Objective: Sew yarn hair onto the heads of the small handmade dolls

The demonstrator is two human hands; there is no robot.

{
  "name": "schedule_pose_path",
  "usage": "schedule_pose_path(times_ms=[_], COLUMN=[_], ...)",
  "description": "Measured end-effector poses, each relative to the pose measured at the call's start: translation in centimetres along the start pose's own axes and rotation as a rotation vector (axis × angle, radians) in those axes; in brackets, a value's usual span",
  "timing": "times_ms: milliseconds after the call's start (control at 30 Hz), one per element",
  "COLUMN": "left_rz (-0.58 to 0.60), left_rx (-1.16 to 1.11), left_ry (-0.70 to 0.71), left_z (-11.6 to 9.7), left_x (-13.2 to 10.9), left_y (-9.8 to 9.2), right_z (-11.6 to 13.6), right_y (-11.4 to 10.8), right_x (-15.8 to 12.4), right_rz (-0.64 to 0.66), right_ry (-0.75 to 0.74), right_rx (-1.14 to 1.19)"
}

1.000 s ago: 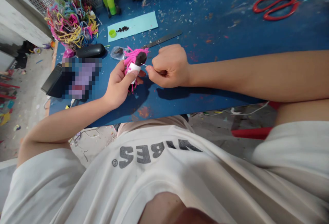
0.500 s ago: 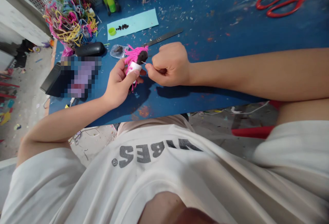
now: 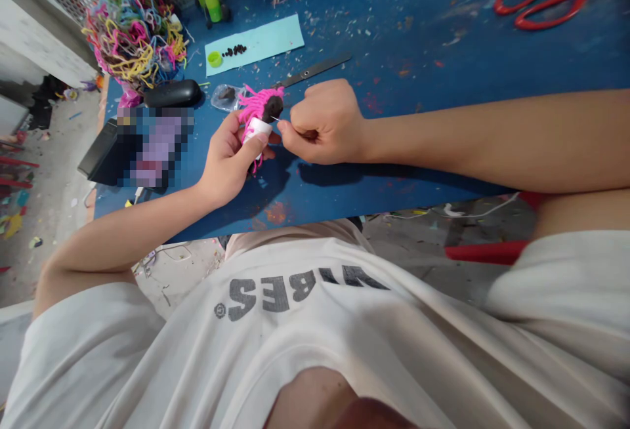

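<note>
My left hand (image 3: 233,153) is closed around a small doll (image 3: 258,128) with pink yarn hair, a dark brown head and a white body. Pink strands hang below the fingers. From the right, my right hand (image 3: 322,122) pinches a thin needle (image 3: 276,119) between thumb and curled fingers. The needle points at the doll's dark head; whether its tip is inside, I cannot tell. Just behind the doll lies a clear plastic bag (image 3: 227,97) with something dark in it.
A light blue card (image 3: 275,40) carries small black beads (image 3: 235,51) and a green cap (image 3: 214,59). Nearby are a metal strip (image 3: 315,69), red-handled scissors (image 3: 544,2), a yarn heap (image 3: 135,35), a black case (image 3: 173,94) and a green doll (image 3: 211,2). The blue table's front edge runs before my shirt.
Both hands stay nearly where they were, with the needle still at the doll's head. The view shifts very slightly.
</note>
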State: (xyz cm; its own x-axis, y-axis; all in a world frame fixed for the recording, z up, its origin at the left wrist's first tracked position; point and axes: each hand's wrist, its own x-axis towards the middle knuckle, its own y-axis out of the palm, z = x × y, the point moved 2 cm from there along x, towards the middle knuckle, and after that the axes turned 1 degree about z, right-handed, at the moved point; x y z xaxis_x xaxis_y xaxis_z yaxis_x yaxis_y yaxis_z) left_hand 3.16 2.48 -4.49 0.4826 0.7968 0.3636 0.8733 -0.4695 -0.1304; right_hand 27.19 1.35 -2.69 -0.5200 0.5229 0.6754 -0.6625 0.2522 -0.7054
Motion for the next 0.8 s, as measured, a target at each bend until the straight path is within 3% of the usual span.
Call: schedule_pose_path(times_ms=[300,533,800], left_rz=[0.002,-0.024,-0.055], left_rx=[-0.012,-0.028,-0.036], left_ry=[-0.062,-0.076,-0.065], left_z=[0.17,-0.11,0.39], left_x=[-0.20,-0.20,-0.11], left_y=[-0.04,0.05,0.00], right_z=[0.14,-0.04,0.03], right_y=[-0.03,0.00,0.00], right_x=[0.04,0.01,0.22], right_rz=[-0.045,0.050,0.032], right_ry=[-0.039,0.013,0.030], right_rx=[-0.034,-0.015,0.038])
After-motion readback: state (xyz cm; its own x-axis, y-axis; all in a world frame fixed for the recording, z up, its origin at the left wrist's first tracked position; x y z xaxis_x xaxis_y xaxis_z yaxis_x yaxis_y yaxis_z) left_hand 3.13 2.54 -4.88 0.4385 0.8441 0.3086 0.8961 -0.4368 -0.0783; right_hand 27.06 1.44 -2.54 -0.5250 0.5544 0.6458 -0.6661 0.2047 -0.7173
